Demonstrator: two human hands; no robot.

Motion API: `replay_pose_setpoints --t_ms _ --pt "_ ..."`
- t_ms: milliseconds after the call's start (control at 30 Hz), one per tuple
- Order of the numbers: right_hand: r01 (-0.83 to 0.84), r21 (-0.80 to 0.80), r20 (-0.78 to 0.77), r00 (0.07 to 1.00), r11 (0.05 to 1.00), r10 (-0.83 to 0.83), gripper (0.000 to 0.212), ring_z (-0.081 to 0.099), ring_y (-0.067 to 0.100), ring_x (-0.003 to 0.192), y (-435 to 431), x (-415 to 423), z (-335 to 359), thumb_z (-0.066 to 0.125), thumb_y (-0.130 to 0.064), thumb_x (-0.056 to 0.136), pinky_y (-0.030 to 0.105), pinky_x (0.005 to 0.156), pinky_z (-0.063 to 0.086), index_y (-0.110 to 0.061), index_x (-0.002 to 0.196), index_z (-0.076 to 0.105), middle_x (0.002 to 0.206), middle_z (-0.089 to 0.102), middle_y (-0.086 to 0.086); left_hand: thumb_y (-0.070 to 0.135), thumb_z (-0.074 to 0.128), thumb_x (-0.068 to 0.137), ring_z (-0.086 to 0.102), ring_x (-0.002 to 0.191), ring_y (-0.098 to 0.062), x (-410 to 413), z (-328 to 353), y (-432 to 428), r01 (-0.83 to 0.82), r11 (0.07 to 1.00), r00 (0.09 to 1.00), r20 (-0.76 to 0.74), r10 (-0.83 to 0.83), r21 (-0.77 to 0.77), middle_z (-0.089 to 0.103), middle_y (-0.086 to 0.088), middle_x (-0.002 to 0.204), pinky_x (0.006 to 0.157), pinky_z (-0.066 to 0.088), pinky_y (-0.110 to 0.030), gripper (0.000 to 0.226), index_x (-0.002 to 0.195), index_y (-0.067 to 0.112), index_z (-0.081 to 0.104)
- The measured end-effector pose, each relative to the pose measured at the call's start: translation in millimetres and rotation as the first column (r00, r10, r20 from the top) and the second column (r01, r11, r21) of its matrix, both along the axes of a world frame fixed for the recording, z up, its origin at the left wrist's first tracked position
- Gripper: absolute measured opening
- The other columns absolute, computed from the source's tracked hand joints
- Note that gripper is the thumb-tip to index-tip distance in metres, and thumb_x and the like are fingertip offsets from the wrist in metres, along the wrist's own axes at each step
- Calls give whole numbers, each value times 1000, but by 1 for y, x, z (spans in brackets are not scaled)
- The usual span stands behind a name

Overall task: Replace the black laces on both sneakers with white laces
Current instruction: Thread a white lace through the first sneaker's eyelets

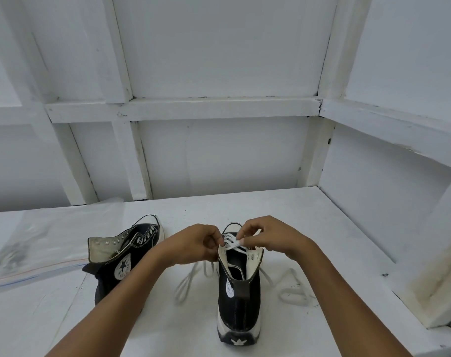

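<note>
Left hand (198,244) and right hand (268,235) curl inward, pinching white lace (232,245).

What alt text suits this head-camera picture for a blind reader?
A left hand and a right hand pinch a white lace at the upper eyelets of a black sneaker on a white table. An unlaced black sneaker sits to its left.

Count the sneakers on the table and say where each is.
2. The unlaced sneaker lies on its side at left; the upright sneaker stands at centre, heel toward the camera, white lace partly threaded.
</note>
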State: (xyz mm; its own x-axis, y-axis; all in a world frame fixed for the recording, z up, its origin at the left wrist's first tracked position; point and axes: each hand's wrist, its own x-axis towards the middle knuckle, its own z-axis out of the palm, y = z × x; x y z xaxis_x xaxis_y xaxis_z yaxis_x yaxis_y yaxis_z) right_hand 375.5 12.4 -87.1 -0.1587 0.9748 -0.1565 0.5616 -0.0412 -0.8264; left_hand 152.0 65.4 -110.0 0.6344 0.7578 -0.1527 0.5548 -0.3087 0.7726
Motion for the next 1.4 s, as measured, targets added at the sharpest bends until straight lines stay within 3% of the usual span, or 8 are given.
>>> replay_pose_setpoints --t_ms 267,433,633,733,867,1100,1233,1400 --pt "-162 2 195 968 987 159 11 54 4 63 15 -14 4 77 -17 79 15 56 38 -14 90 77 69 62 -9 16 68 89 54 65 0 -2 -7 1 37 975 999 -39 -29 217 65 13 83 68 46 -20 19 92 35 63" --pt "-159 -19 131 978 987 160 6 48 3 57 16 -19 1 77 -18 81 16 54 36 -15 85 78 56 57 -15 21 67 92 51 64 3 -4 -7 1 53 961 998 -46 -42 270 60 19 76 63 39 -14 13 87 33 66" --pt "-50 -76 179 982 996 63 29 43 20 69 21 -24 -2 71 -25 82 31 63 34 4 78 68 71 52 8 25 52 89 44 59 -11 3 -7 2 -16 984 997 -73 3 -177 57 7 66 54 35 -23 19 78 12 62" --pt "-71 -91 240 967 993 91 19 48 15 66 23 -24 -2 72 -23 82 29 61 37 -7 73 67 69 57 1 29 49 84 57 63 -11 4 -3 0 14 963 991 -123 -49 -268 61 3 69 61 42 -24 20 79 14 62" --pt "-59 -52 232 970 997 69 12 54 9 65 21 -20 3 73 -13 80 23 59 41 -17 75 63 72 62 -7 21 58 91 56 67 -8 3 -3 15 23 999 942 -335 -30 -27 64 3 73 66 42 -24 20 71 21 61" --pt "26 -190 219 976 981 16 29 36 13 55 13 0 17 76 -33 81 23 48 26 -14 74 55 64 51 -3 15 53 90 58 68 -17 -2 -6 42 -208 930 856 -403 322 303 64 -1 77 60 45 -24 13 79 12 59" --pt "24 -281 190 981 959 31 32 38 13 54 4 6 21 76 -34 82 22 48 26 -14 61 61 58 58 -4 28 58 88 57 60 -19 -2 -23 44 -145 939 716 -622 317 311 55 0 62 64 46 -25 29 66 13 48" --pt "26 -333 124 992 943 16 24 46 13 58 -5 10 21 75 -36 83 20 48 30 -15 72 72 62 67 -4 20 59 83 55 83 -24 5 -37 37 -100 945 687 -665 292 312 50 0 81 69 44 -28 16 77 14 45"
